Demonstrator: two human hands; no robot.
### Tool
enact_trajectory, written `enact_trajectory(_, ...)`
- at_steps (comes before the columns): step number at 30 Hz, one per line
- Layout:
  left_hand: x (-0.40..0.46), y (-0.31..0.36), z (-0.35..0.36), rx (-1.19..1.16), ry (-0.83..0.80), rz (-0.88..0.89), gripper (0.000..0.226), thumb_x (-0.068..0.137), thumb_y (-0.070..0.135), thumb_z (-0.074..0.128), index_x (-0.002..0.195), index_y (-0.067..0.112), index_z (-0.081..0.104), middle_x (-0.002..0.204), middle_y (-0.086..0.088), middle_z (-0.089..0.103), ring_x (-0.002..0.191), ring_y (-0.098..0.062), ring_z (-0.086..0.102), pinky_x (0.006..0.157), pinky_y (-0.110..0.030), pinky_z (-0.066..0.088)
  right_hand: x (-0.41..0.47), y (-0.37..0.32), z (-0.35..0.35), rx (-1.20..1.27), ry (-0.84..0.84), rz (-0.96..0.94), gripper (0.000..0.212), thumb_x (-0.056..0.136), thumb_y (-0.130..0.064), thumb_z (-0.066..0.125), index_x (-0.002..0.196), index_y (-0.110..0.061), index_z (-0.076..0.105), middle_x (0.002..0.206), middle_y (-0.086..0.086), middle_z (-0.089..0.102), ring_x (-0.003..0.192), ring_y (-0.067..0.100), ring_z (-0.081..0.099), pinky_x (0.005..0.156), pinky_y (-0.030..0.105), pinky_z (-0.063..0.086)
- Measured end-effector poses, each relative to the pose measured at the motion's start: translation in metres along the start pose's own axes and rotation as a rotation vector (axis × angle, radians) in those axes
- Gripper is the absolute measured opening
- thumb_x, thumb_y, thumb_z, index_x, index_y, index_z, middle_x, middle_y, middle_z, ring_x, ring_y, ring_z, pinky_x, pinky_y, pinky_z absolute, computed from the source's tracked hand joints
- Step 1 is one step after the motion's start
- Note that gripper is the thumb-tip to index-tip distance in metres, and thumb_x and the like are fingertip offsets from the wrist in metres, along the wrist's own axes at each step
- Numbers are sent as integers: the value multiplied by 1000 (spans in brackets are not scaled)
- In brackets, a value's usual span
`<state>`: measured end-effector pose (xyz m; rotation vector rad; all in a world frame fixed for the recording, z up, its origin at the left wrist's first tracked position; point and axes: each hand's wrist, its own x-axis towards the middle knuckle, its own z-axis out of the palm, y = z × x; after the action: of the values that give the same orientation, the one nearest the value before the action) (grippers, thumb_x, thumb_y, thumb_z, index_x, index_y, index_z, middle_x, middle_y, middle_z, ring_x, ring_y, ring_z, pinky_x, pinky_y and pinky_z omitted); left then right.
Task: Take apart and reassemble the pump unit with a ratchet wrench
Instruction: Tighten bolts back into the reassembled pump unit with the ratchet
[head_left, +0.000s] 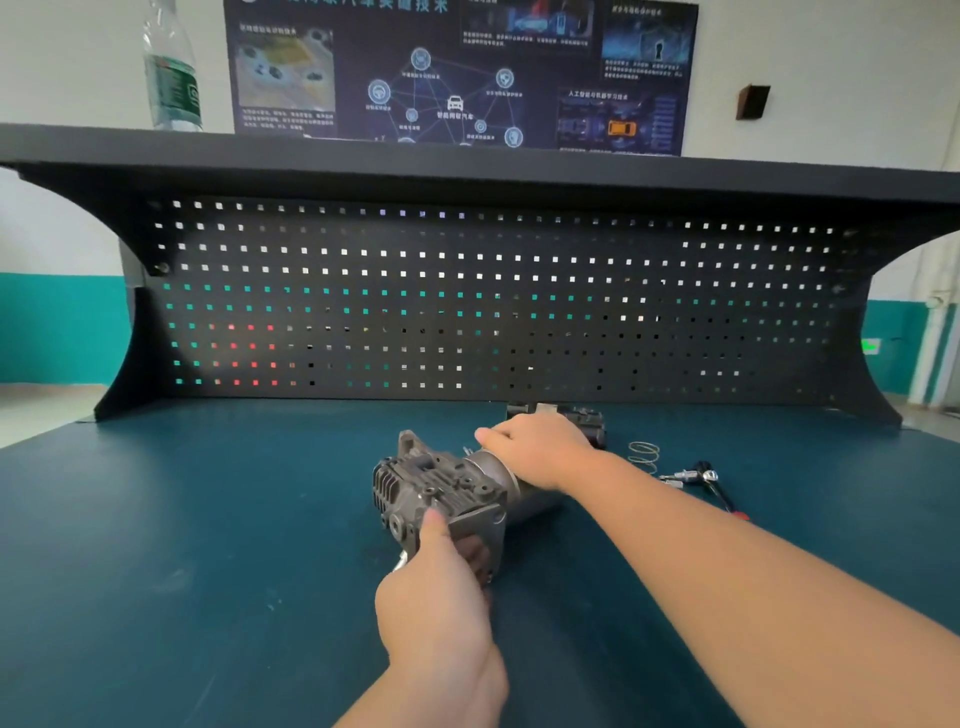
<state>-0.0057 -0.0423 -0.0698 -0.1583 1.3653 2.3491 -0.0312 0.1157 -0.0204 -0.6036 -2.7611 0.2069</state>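
My left hand (441, 587) grips the near end of the grey cast-metal pump unit (447, 493), thumb pressed on its top edge and fingers wrapped around the flat face below, while my right hand (540, 449) lies over the smooth cylindrical motor end, palm down and fingers curled across it. The pump lies on its side on the dark teal bench top (208, 519), roughly in the middle, with its finned head pointing left and its round barrel running right under my right palm. Behind the bench rises a black perforated metal back panel (467, 301) topped by a dark shelf (363, 150); one clear plastic water bottle with a green label (171, 73) stands on that shelf, and one dark blue printed poster (457, 73) hangs on the white wall above. The wall's lower band is painted teal. On the bench I count one pump unit, one small dark block-shaped part (587, 418) just behind my right hand, one loose wire coil spring (644, 456) to the right of my wrist, and one slim ratchet wrench with a dark handle and chrome head (706, 480) beyond the spring, apart from both hands. A few small silvery pieces lie beside the wrench head, too small to identify.
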Motion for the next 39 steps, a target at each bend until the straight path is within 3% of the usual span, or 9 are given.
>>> enact_trajectory(2, 3, 6, -3, 28, 40, 7, 38, 92, 36, 55, 91, -1, 65, 81, -11, 69, 77, -24, 65, 63, -31, 48, -2, -7, 3, -48, 71, 4, 52, 95, -43, 28, 50, -22, 42, 57, -3, 47, 73, 25, 50, 72, 34, 39)
enact_trajectory(6, 4, 20, -11, 77, 160, 64, 39, 90, 38, 49, 75, 5, 62, 81, -10, 69, 82, -32, 64, 79, -40, 49, -13, -28, 12, -158, 112, 31, 50, 87, -45, 16, 66, -20, 54, 76, 3, 59, 76, 27, 52, 88, 45, 37)
enact_trajectory(13, -11, 39, -46, 76, 196, 107, 35, 89, 34, 55, 62, 12, 60, 64, -5, 66, 66, -25, 58, 63, -33, 43, -53, -53, 21, -194, 261, 141, 50, 88, -46, 16, 72, -19, 56, 73, 5, 57, 71, 25, 47, 88, 46, 31)
enact_trajectory(17, -10, 42, -63, 121, 71, 74, 34, 90, 37, 55, 74, 10, 66, 71, -6, 71, 74, -24, 62, 53, -30, 38, -70, -55, 11, -69, 196, 113, 52, 97, -48, 17, 102, -24, 64, 103, 2, 67, 101, 24, 57, 98, 45, 29)
enact_trajectory(20, -5, 51, -65, 127, 4, -7, 31, 92, 39, 53, 87, 11, 65, 77, -7, 70, 73, -20, 61, 52, -28, 36, -76, -57, -1, 74, 87, 60, 42, 98, -47, 27, 129, -27, 46, 123, 0, 61, 118, 24, 48, 108, 45, 21)
enact_trajectory(23, 2, 56, -66, 129, -40, -45, 31, 91, 39, 53, 98, 12, 65, 82, -7, 71, 74, -18, 61, 53, -28, 37, -93, -61, 0, 118, 222, -33, 27, 94, -51, 35, 104, -29, 48, 105, -9, 58, 113, 17, 44, 106, 42, 20)
enact_trajectory(26, 8, 59, -68, 150, -86, -84, 41, 90, 42, 51, 108, 8, 65, 90, -9, 72, 78, -17, 62, 54, -28, 38, -110, -72, 15, -47, 323, -147, 44, 80, -73, 35, 76, -30, 44, 103, -11, 46, 110, 13, 34, 91, 37, 18)
enact_trajectory(31, 13, 58, -72, 139, -103, -78, 42, 89, 42, 53, 106, 6, 66, 92, -12, 71, 73, -20, 61, 56, -29, 42, -111, -86, 34, -11, 300, -117, 40, 76, -66, 58, 85, -28, 62, 140, -14, 34, 130, 12, 13, 97, 39, 8)
enact_trajectory(39, 19, 59, -78, 140, 88, 119, 31, 78, 28, 74, 70, 3, 58, 66, -10, 56, 53, -24, 50, 57, -31, 44, -109, -84, 33, 128, 300, -142, 26, 79, -54, 65, 71, -29, 60, 132, -23, 40, 127, 7, 14, 94, 30, 6)
